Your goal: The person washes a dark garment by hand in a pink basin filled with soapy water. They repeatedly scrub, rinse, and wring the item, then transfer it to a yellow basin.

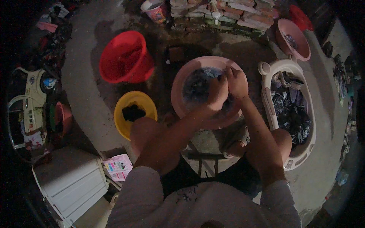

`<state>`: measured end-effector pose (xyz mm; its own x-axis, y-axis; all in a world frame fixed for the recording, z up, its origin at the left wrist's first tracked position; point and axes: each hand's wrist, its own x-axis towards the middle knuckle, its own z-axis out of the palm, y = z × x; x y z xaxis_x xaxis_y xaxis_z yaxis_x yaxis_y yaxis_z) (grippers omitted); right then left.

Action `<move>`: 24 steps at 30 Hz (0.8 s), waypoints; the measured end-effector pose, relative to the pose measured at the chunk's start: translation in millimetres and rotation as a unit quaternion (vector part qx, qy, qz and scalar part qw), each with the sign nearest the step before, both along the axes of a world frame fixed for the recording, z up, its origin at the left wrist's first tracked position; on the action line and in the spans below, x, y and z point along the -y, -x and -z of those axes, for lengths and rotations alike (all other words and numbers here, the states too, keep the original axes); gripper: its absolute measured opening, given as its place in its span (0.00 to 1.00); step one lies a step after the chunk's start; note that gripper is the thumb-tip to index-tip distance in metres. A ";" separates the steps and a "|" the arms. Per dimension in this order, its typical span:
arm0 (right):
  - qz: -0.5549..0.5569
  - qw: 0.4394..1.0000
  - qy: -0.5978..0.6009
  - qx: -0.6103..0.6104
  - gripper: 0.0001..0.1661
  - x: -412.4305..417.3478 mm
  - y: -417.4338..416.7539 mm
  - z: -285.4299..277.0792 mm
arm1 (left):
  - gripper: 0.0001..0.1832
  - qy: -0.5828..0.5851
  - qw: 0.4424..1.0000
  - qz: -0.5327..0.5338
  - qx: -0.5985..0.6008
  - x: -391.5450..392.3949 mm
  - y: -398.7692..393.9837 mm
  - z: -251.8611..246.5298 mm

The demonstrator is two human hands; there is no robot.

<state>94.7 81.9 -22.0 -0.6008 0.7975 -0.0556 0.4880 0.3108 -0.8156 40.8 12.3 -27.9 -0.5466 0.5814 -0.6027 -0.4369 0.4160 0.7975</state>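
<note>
A round pink plastic basin (182,109) stands on the floor before me, holding dark, cloudy water with wet cloth (212,72) near its far side. Both of my hands are over its right half, close together. My left hand (219,92) is blurred, its fingers bent towards the other hand. My right hand (237,81) is beside it near the right rim, fingers curled. Whatever may lie between the hands is hidden. To the left are a yellow basin (119,121) with a dark cloth (133,113) in it and a tilted red bucket (122,57).
A pale plastic baby bathtub (313,122) full of dark clothes is at right. Behind it sits another pink basin (302,48). A tap (216,15) projects from a brick wall (242,12) ahead. A white ridged appliance (78,188) and a pink printed packet (118,167) are at lower left.
</note>
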 end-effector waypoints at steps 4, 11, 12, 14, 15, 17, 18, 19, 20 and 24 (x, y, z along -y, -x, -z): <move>-0.039 0.996 -0.037 -0.075 0.20 36.5 1.3 -16.4 | 0.23 -0.092 0.979 0.007 -0.183 15.7 24.5 34.0; -0.028 0.997 0.032 -0.067 0.19 11.5 4.9 3.0 | 0.25 0.002 0.997 -0.001 -0.074 3.0 17.0 44.4; -0.046 0.995 -0.021 -0.081 0.19 17.5 1.4 3.6 | 0.24 -0.061 0.997 -0.024 -0.034 3.4 20.2 54.5; -0.068 0.990 -0.067 -0.100 0.19 20.9 0.8 2.6 | 0.24 -0.180 0.979 -0.081 0.039 13.1 31.2 61.2; -0.064 0.991 -0.067 -0.095 0.19 17.6 -2.4 3.9 | 0.23 -0.114 0.991 -0.071 0.003 7.9 25.7 51.7; -0.050 0.993 -0.065 -0.083 0.19 12.3 -10.6 4.7 | 0.22 0.023 0.996 -0.044 -0.070 -1.9 8.3 21.1; -0.031 0.998 -0.034 -0.040 0.19 5.2 -3.1 13.8 | 0.25 -0.026 0.990 -0.065 -0.125 3.9 6.2 42.2; -0.026 0.998 -0.023 -0.048 0.19 6.8 -1.3 18.9 | 0.29 -0.075 0.979 -0.076 -0.176 6.7 1.9 47.1; -0.022 0.998 -0.012 -0.056 0.19 9.3 0.1 24.1 | 0.28 -0.041 0.977 -0.040 -0.207 9.2 6.2 52.3; -0.039 0.997 0.006 -0.066 0.19 33.0 -8.4 15.3 | 0.29 -0.077 0.990 -0.085 -0.079 7.7 19.8 27.2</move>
